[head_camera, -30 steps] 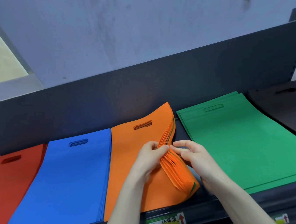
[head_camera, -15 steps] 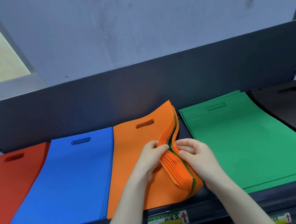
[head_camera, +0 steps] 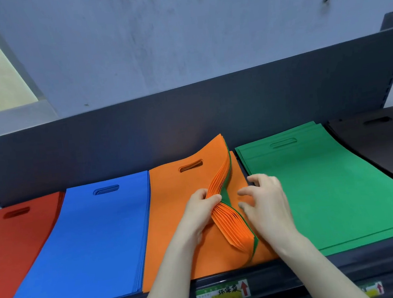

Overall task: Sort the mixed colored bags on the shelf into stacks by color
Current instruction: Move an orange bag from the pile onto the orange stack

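Five stacks of flat, matte, felt-like bags are lying side by side on a dark grey metal shelf [head_camera: 211, 113], each bag rectangular with an oval handle slot cut near its far edge. From left to right they are sitting as a red stack [head_camera: 13, 243], a blue stack [head_camera: 90, 237], an orange stack [head_camera: 177, 204], a green stack [head_camera: 335, 187] and a dark brown stack [head_camera: 384, 143] at the far right.

The left hand [head_camera: 197, 214] is pinching a thick bundle of orange bags at their right edge, thumb on the near side, bending the sheets up so their thin edges are fanning out in ridges. A stray green bag [head_camera: 226, 198] is showing as a sliver tucked under that lifted bundle. The right hand [head_camera: 266, 204] is hovering just right of it, over the lower orange sheets, fingers spread and loosely curled, gripping nothing. A yellow and green price label [head_camera: 221, 294] is sitting on the shelf's near edge.
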The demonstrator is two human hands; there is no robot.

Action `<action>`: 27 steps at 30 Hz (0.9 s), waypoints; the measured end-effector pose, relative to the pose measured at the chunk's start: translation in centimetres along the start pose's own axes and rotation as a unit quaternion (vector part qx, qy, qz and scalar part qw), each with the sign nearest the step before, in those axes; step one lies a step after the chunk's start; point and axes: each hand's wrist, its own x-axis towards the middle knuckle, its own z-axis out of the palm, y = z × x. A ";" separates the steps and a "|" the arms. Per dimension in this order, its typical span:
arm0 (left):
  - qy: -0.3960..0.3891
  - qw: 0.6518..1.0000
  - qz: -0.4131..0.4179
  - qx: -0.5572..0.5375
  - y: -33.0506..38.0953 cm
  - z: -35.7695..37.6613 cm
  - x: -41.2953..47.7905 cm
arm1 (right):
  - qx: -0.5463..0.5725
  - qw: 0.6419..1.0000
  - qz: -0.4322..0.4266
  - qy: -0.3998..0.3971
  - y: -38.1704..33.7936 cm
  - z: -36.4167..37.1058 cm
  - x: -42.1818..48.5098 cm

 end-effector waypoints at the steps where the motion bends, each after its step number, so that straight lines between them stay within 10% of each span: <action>1: 0.000 1.000 -0.001 -0.003 0.0 0.0 0.0 | 0.014 1.000 -0.007 -0.002 -0.2 0.1 0.0; 13: -0.002 1.000 -0.001 -0.009 -0.3 -0.1 -0.2 | 0.292 0.942 0.106 -0.124 -0.4 0.4 0.2; 21: 0.012 0.999 0.001 0.041 0.1 0.0 -0.2 | 0.201 0.963 0.126 -0.126 -0.3 0.1 0.5; 27: 0.063 0.950 0.080 0.296 2.8 1.0 0.8 | 0.111 0.987 0.062 -0.097 -1.1 -0.1 1.1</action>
